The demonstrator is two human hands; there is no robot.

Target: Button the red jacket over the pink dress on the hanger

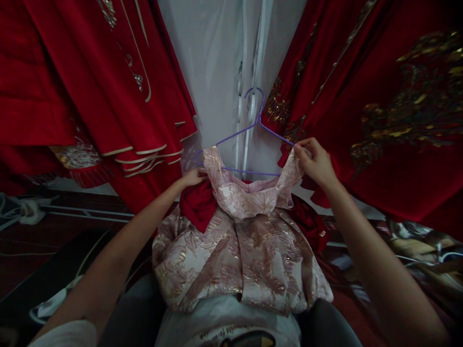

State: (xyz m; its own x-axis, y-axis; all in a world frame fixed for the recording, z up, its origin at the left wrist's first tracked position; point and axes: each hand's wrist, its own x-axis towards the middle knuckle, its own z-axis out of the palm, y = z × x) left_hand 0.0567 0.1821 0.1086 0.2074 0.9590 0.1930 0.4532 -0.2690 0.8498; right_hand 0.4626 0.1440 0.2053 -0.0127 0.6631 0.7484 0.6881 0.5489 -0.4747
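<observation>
Both straps (213,161) seem to be sitting on the slim purple hanger (260,115); its hook is hanging on nothing yet. The crinkled pink-and-gold brocade dress (253,246) is spreading near, over the person's knees (331,320). The right hand (316,161) is pinching the right strap (293,166); the left hand (195,177) is curling beside smooth red fabric (198,207), its grip unclear.

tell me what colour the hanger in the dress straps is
The hanger is purple, seen best in the head view, the only one here.
</observation>
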